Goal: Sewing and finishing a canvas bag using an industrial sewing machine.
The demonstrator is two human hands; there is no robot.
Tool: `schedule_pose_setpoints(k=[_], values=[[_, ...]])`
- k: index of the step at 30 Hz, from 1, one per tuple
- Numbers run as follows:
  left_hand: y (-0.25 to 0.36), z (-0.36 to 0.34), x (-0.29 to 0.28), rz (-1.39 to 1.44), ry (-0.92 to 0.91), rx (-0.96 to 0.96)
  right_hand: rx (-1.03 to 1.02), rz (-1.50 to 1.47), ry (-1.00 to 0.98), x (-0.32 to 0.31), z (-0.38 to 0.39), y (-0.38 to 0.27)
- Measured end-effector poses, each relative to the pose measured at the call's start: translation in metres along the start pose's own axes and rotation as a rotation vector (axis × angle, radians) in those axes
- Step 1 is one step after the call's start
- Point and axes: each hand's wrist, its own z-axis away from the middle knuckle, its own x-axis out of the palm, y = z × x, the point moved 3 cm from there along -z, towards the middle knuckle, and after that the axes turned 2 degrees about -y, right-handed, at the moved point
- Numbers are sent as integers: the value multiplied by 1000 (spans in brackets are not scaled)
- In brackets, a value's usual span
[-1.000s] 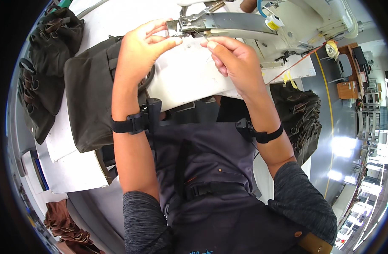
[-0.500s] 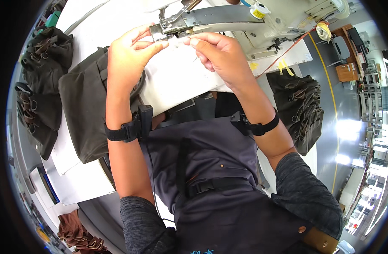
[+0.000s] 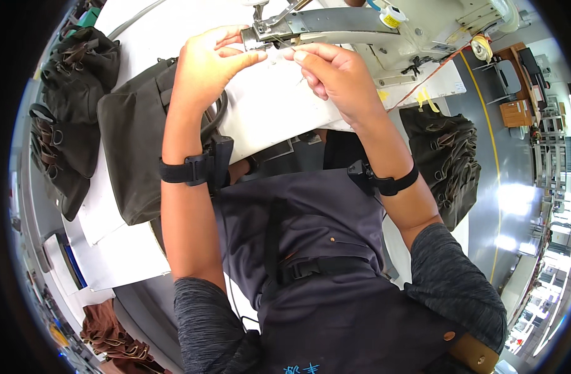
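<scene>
At the top of the head view, the narrow metal arm of a sewing machine points left, with its presser foot and needle parts above the arm's tip. My left hand reaches to that tip. Its fingertips touch the far side of the metal end, while the thumb stretches out in front, apart from them. Just right of the tip, my right hand is closed in a pinch on a thin, thread-like strand that runs toward the needle area. The other fingers of this hand are curled.
A dark olive bag lies on the white table beside my left forearm. More dark bags are piled at the far left, and another stack is on the right. Brown pieces lie lower left.
The whole view has shifted slightly, so the machine and hands appear a little farther right and higher. Both hands keep nearly the same pose at the arm's tip.
</scene>
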Motion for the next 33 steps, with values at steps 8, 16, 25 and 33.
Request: schedule_pose_setpoints(k=[8,16,25,33], values=[[2,5,-1,-75,36,-37,37,-21,20,2,8,-1],[6,-3,6,-138,51,66,34,-25,2,2,2,6],[-8,6,13,176,42,-26,40,-41,-3,9,5,6],[0,10,2,320,-77,-187,33,-49,38,-9,11,3]])
